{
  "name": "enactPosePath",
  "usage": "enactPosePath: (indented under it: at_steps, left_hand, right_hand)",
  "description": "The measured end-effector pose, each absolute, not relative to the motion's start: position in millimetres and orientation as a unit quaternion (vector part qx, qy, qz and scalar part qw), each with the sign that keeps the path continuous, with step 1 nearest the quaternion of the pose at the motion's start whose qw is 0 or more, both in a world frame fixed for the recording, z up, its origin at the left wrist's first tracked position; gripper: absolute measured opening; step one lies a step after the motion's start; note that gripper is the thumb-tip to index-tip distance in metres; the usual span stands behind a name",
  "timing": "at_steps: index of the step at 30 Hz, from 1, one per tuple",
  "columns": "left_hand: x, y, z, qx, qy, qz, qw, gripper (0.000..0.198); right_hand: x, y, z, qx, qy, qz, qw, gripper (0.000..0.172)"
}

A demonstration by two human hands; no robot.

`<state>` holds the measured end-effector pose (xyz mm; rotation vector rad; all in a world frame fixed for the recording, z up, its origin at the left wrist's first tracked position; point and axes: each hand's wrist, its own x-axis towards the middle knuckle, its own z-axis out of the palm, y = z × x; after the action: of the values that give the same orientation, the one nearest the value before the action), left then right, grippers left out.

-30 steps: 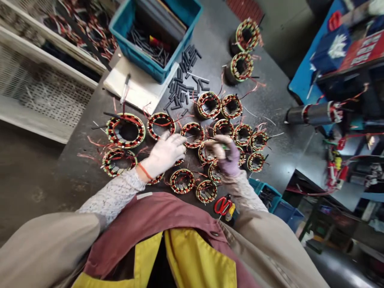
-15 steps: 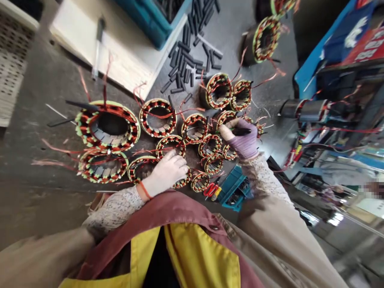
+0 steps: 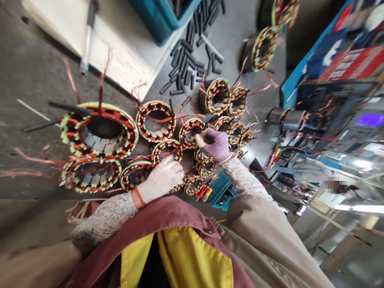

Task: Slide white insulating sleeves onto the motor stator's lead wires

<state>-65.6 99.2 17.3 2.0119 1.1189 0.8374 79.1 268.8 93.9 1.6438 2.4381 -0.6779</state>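
Observation:
Many copper-wound motor stators lie on their sides on the table, with red and orange lead wires trailing from them. My left hand [image 3: 161, 180], in a white glove with an orange band at the wrist, rests on the rims of the stator [image 3: 167, 149] and a smaller stator [image 3: 193, 185]. My right hand [image 3: 213, 145], in a purple glove, is shut on a dark tube [image 3: 209, 140], mostly hidden by the fingers. It sits above the stator [image 3: 190, 131], close to its rim. A large stator [image 3: 99, 132] lies further left.
Loose black tubes [image 3: 187, 66] lie on the dark metal table [image 3: 237, 92] below a teal crate [image 3: 153, 16] and a white board [image 3: 120, 48]. Red-handled scissors [image 3: 202, 191] and a teal box [image 3: 222, 193] sit near the table's front edge.
The view has tilted and swung, so the scene appears rotated. My right hand has moved left, closer to the stators, and the dark tube is now mostly hidden. My left hand stays on the stators.

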Motion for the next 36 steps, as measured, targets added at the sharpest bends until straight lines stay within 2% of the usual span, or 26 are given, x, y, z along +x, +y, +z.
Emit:
enactPosePath:
  at_steps: [5,8,10,14,17,19,22,27,33,36]
  left_hand:
    - [-65,99,15,0.761,0.433,0.342,0.342,0.016]
    - [-65,99,15,0.758,0.432,0.349,0.342,0.016]
    - [-65,99,15,0.758,0.432,0.351,0.340,0.018]
    - [-63,97,14,0.755,0.441,0.349,0.338,0.020]
    - [-62,97,13,0.754,0.443,0.346,0.340,0.017]
    - [-61,97,13,0.753,0.443,0.343,0.344,0.016]
    - [-61,97,14,0.747,0.445,0.346,0.352,0.019]
    - [-60,97,13,0.753,0.440,0.343,0.348,0.023]
    - [-57,95,8,0.758,0.440,0.340,0.342,0.022]
    - [-57,94,8,0.757,0.439,0.347,0.338,0.022]
  right_hand:
    - [74,272,79,0.529,0.819,-0.166,0.150,0.027]
    - [70,271,87,0.535,0.814,-0.180,0.132,0.028]
    - [69,270,101,0.559,0.798,-0.214,0.061,0.029]
    - [70,287,138,0.610,0.751,-0.205,-0.150,0.028]
    - [71,324,146,0.623,0.732,-0.172,-0.216,0.027]
    - [69,354,136,0.635,0.737,-0.140,-0.184,0.026]
    - [69,390,108,0.638,0.763,-0.074,-0.074,0.027]
    - [86,409,72,0.592,0.805,0.001,0.043,0.025]
    - [84,408,73,0.584,0.808,0.016,0.074,0.025]
    - [72,404,92,0.598,0.801,-0.023,0.024,0.026]
